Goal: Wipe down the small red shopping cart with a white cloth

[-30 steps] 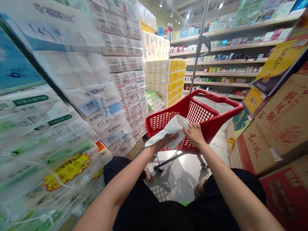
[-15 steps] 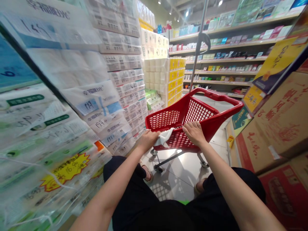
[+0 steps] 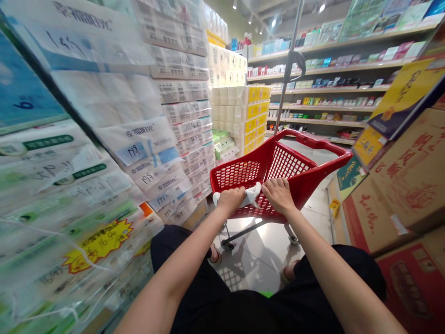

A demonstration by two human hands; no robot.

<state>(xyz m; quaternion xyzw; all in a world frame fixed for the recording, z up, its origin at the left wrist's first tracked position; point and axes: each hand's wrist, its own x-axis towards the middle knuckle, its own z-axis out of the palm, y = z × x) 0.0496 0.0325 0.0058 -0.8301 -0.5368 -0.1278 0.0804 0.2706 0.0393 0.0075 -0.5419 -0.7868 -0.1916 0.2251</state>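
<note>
A red plastic shopping cart [image 3: 295, 171] with perforated sides stands in front of me, turned sideways, its handle at the upper right. My left hand [image 3: 232, 199] is closed on a white cloth [image 3: 253, 194] and presses it against the cart's near rim; parts of the cloth stick out on both sides of the hand. Beside it, my right hand [image 3: 278, 194] grips the same rim with its fingers curled over the edge. The cloth's right end nearly reaches my right fingertips. The cart's basket shows nothing inside.
Stacked tissue packs [image 3: 139, 139] rise close on the left, with a yellow price tag [image 3: 99, 246]. Cardboard boxes [image 3: 410, 171] stand close on the right. Stocked shelves [image 3: 323, 83] and a metal pole [image 3: 287, 74] are beyond the cart, whose wheels rest near my feet.
My left hand has slid right along the rim with the white cloth, closer to my right hand. My right hand has hardly moved.
</note>
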